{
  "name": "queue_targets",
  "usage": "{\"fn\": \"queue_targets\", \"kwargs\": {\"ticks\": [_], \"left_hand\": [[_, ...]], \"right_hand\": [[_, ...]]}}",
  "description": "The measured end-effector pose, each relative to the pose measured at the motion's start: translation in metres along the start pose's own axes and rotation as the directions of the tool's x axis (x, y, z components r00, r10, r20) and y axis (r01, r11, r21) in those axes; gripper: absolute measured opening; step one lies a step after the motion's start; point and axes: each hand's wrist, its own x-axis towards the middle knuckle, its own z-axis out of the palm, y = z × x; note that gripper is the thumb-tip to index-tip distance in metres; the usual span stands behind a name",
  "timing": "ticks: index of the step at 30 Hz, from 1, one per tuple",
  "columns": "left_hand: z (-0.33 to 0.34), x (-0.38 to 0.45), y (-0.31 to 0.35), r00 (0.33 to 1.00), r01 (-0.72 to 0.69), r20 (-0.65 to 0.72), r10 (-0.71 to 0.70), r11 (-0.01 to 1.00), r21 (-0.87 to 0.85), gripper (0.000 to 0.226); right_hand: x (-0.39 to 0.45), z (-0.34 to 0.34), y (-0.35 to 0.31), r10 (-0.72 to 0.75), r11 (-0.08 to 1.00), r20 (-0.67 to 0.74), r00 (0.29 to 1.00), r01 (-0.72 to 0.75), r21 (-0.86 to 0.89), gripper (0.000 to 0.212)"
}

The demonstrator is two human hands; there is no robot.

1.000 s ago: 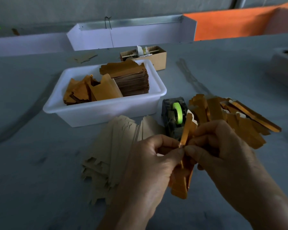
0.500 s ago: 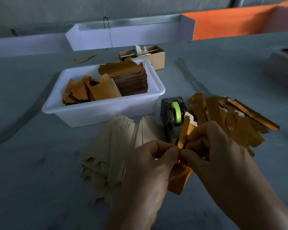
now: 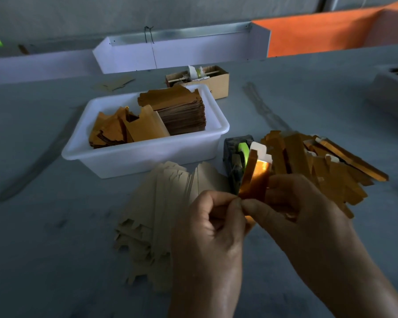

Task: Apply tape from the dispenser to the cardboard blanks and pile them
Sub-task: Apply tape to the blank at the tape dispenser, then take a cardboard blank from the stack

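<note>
Left hand (image 3: 207, 228) and right hand (image 3: 294, 210) both pinch a glossy, folded gold cardboard blank (image 3: 254, 177).

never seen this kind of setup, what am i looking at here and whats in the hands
There is no machine: a camera worn on a person's head looks down at their two bare hands over a grey table. The left hand and right hand together pinch one gold blank. Behind it stands a tape dispenser with a green roll. Taped gold blanks are piled at right, pale blanks lie at left, and a white tub holds more.
</note>
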Motion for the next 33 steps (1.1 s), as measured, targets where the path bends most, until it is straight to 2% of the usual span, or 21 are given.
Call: {"fn": "queue_targets", "kwargs": {"ticks": [3,6,8,10,11,12,13,14,15,16,18,20,23,25,28,33], "left_hand": [[-0.002,0.001,0.002,0.998,0.059,0.021,-0.058,0.995,-0.08,0.01],[-0.006,0.006,0.001,0.99,0.138,0.048,-0.133,0.984,-0.115,0.024],[-0.011,0.01,0.002,0.969,0.224,0.125,-0.211,0.97,-0.097,0.025],[-0.016,0.013,0.002,0.963,0.236,0.132,-0.234,0.972,0.001,0.012],[-0.018,0.015,-0.001,0.977,0.193,0.069,-0.203,0.973,0.128,0.011],[-0.021,0.017,-0.004,0.992,0.12,-0.003,-0.127,0.932,0.342,0.017],[-0.024,0.02,-0.007,0.998,0.061,-0.047,-0.04,0.796,0.603,0.023],[-0.027,0.021,-0.007,0.997,0.043,-0.068,0.021,0.588,0.808,0.028],[-0.028,0.022,-0.007,0.995,0.057,-0.083,0.046,0.41,0.91,0.035],[-0.027,0.024,-0.008,0.995,0.074,-0.091,0.044,0.305,0.95,0.043],[-0.02,0.028,-0.013,0.997,0.064,-0.069,0.016,0.221,0.973,0.055],[-0.015,0.032,-0.018,0.998,0.07,-0.07,-0.005,0.179,0.981,0.057],[-0.017,0.039,-0.021,0.995,0.103,-0.103,-0.013,0.185,0.977,0.047],[-0.021,0.042,-0.021,0.994,0.111,-0.111,-0.011,0.227,0.968,0.034],[-0.027,0.043,-0.018,0.993,0.108,-0.119,0.008,0.372,0.922,0.02],[-0.047,0.045,-0.013,0.989,0.098,-0.144,0.022,0.632,0.769,0.018]], "right_hand": [[0.002,0.004,0.006,0.028,0.98,0.098,0.995,-0.047,0.194,0.041],[0.005,0.007,0.01,0.042,0.944,0.118,0.992,-0.079,0.319,0.018],[0.007,0.008,0.013,0.021,0.936,0.148,0.989,-0.072,0.345,0.02],[0.011,0.008,0.015,0.015,0.953,0.099,0.995,-0.044,0.299,0.023],[0.015,0.006,0.018,0.008,0.973,0.035,0.999,-0.016,0.231,0.023],[0.021,0.002,0.021,-0.008,0.99,-0.05,0.999,0.015,0.143,0.023],[0.028,-0.003,0.025,-0.045,0.998,-0.143,0.989,0.05,0.036,0.021],[0.037,-0.008,0.029,-0.091,0.993,-0.229,0.969,0.071,-0.093,0.019],[0.047,-0.013,0.034,-0.124,0.971,-0.297,0.947,0.054,-0.233,0.021],[0.057,-0.018,0.039,-0.127,0.937,-0.341,0.931,0.0,-0.35,0.026],[0.072,-0.023,0.046,-0.068,0.87,-0.379,0.923,-0.131,-0.475,0.036],[0.076,-0.025,0.049,-0.005,0.846,-0.405,0.914,-0.212,-0.489,0.044],[0.068,-0.023,0.048,-0.053,0.872,-0.427,0.903,-0.166,-0.461,0.046],[0.059,-0.02,0.045,-0.095,0.897,-0.408,0.908,-0.101,-0.431,0.043],[0.044,-0.014,0.042,-0.117,0.928,-0.368,0.922,-0.031,-0.372,0.039],[0.022,-0.006,0.037,-0.16,0.963,-0.363,0.918,0.064,-0.262,0.03]]}}
